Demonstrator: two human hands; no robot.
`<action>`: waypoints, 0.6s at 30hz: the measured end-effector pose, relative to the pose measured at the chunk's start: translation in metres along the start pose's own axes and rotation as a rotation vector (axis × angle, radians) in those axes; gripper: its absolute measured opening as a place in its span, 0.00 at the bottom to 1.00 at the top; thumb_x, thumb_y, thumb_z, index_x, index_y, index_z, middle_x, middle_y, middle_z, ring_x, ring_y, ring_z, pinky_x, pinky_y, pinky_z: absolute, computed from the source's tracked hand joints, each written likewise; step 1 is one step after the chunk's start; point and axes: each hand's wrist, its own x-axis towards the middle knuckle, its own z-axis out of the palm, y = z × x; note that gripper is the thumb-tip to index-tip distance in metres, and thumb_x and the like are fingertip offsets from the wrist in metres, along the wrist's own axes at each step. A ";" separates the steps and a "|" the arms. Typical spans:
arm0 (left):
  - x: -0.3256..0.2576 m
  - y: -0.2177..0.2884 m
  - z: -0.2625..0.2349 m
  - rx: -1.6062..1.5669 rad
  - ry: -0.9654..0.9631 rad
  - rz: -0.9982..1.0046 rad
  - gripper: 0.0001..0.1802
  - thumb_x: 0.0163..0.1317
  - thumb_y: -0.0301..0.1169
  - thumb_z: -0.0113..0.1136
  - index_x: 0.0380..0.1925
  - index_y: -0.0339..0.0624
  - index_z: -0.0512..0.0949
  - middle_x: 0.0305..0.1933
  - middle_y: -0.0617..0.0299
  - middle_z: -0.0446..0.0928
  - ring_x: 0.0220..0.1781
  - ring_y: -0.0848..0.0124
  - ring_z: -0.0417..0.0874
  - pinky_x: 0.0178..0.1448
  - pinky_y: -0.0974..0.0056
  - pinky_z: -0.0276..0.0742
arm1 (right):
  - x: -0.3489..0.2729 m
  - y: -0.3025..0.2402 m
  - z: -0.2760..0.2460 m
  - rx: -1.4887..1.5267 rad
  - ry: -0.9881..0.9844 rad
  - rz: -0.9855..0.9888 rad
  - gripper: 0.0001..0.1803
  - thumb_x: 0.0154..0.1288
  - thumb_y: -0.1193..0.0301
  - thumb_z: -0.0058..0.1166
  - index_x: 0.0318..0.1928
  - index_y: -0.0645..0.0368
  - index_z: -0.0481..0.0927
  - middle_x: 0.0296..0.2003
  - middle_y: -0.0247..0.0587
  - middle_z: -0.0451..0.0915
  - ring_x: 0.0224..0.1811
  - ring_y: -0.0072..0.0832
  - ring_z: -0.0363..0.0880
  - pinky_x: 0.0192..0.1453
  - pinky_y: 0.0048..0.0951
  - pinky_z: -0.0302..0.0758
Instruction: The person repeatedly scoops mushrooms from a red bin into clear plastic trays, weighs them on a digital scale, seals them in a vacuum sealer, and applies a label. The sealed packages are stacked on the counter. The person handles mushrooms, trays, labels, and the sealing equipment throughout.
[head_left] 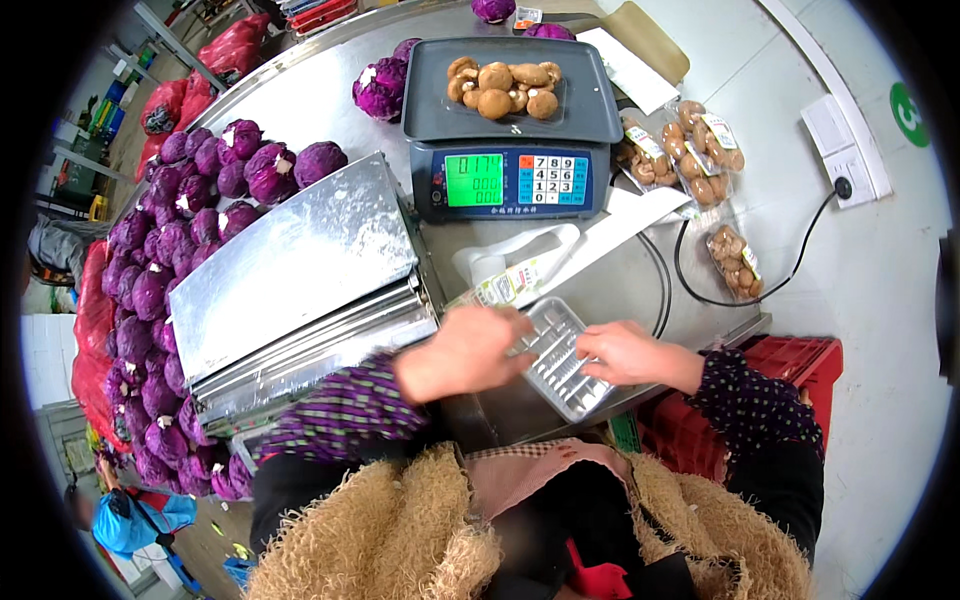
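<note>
gripping clear plastic tray (562, 352): left hand (462, 350), right hand (625, 353)

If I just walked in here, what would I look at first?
Probably the big heap of purple cabbages piled along the left side of the steel table. Next, the brown mushrooms sitting on the scale at the top, with its bright green screen. Down in front, the left hand and the right hand both touch a clear plastic tray near the table's edge.
</note>
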 end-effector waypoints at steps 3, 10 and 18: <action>-0.006 0.013 0.075 0.189 0.162 -0.025 0.20 0.54 0.36 0.64 0.44 0.36 0.76 0.41 0.48 0.78 0.43 0.52 0.81 0.40 0.52 0.80 | -0.003 -0.008 0.026 -0.070 -0.024 -0.040 0.15 0.55 0.65 0.63 0.39 0.60 0.79 0.39 0.48 0.80 0.45 0.47 0.80 0.45 0.45 0.77; 0.004 -0.004 0.124 0.455 0.118 -0.187 0.19 0.49 0.34 0.64 0.41 0.38 0.76 0.41 0.48 0.74 0.43 0.54 0.79 0.40 0.55 0.80 | -0.011 -0.016 0.027 -0.317 0.181 -0.093 0.18 0.55 0.61 0.63 0.40 0.61 0.78 0.39 0.47 0.79 0.43 0.46 0.81 0.44 0.46 0.78; 0.001 -0.023 0.122 0.389 0.112 -0.119 0.16 0.53 0.33 0.62 0.41 0.39 0.75 0.36 0.46 0.77 0.39 0.49 0.80 0.39 0.50 0.78 | 0.025 -0.033 0.126 -0.239 0.490 -0.164 0.09 0.48 0.64 0.60 0.22 0.56 0.80 0.23 0.44 0.80 0.27 0.43 0.83 0.27 0.44 0.79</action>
